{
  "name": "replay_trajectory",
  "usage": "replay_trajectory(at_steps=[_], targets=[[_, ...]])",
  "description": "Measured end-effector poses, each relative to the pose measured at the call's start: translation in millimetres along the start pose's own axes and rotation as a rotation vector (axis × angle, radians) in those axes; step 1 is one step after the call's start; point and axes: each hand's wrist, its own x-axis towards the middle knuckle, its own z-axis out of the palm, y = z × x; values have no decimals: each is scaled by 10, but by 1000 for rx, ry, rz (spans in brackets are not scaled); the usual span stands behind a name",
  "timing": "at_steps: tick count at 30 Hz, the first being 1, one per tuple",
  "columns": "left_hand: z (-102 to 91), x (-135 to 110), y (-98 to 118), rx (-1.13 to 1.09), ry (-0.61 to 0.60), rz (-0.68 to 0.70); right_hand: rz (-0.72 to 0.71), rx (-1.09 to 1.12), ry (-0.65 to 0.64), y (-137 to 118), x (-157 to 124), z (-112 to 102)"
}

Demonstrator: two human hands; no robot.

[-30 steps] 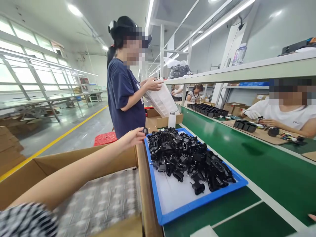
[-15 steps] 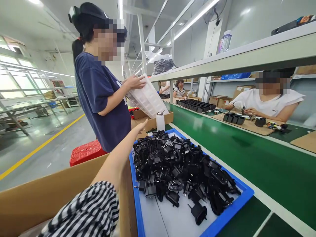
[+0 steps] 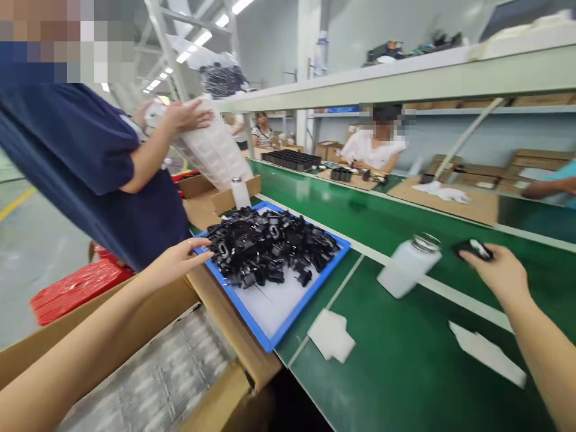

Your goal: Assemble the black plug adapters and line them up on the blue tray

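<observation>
My left hand (image 3: 180,261) reaches over the cardboard box to the near left corner of the blue tray (image 3: 294,308), fingers stretched out toward the heap of black plug parts (image 3: 270,243); nothing shows in it. My right hand (image 3: 497,273) is out over the green belt (image 3: 405,354), fingers closed round a small black and white part (image 3: 474,249). A white plastic bottle (image 3: 407,267) with a metal cap stands just left of that hand.
A person in a dark blue shirt (image 3: 90,174) stands at the left holding a stack of white trays (image 3: 211,150). An open cardboard box (image 3: 148,372) lies below my left arm. White cloths (image 3: 332,336) lie on the belt. Other workers sit across it.
The view has swung right, bringing the belt, the bottle and my right hand into sight. My left hand has dropped from above the heap to the tray's corner.
</observation>
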Motion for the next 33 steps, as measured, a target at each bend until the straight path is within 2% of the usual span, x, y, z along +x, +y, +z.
replay_trajectory(at_steps=[2,3,4,5,6,8,9,10,11,13,15,17,22,25,26,27,29,31,33], targets=[[8,-298,307,7,-119,108,152,182,95,-36,-86,-311],[38,-453,478,15,-197,156,150,297,122,-91,-150,-432],[86,-605,653,30,-288,199,86,394,101,-160,-235,-529],[152,-745,824,58,-385,239,2,447,-6,-237,-345,-600],[234,-865,985,99,-483,280,-101,462,-191,-314,-482,-644],[429,-1030,1254,223,-637,341,-346,430,-694,-446,-828,-648],[534,-1074,1356,292,-688,347,-469,347,-943,-494,-1026,-609],[639,-1095,1438,352,-721,338,-584,246,-1140,-528,-1230,-548],[742,-1096,1502,392,-740,317,-670,127,-1261,-547,-1428,-470],[937,-1056,1595,405,-734,280,-762,-61,-1338,-544,-1766,-301],[1118,-988,1662,370,-684,262,-779,-122,-1344,-498,-1970,-168],[1283,-916,1715,348,-622,235,-755,-82,-1396,-437,-2016,-109],[1552,-833,1771,291,-510,140,-560,-11,-1528,-281,-1733,-112],[1600,-937,1709,233,-416,117,-468,121,-1584,-144,-1608,-18],[1612,-1008,1669,173,-362,124,-435,172,-1562,-91,-1597,33],[1626,-1095,1622,76,-300,139,-405,210,-1480,-38,-1599,87],[1676,-1299,1523,-193,-183,173,-364,228,-1192,48,-1632,186],[1753,-1501,1442,-422,-116,179,-352,205,-927,79,-1683,262],[1847,-1653,1407,-461,-116,162,-403,166,-837,36,-1739,323]])
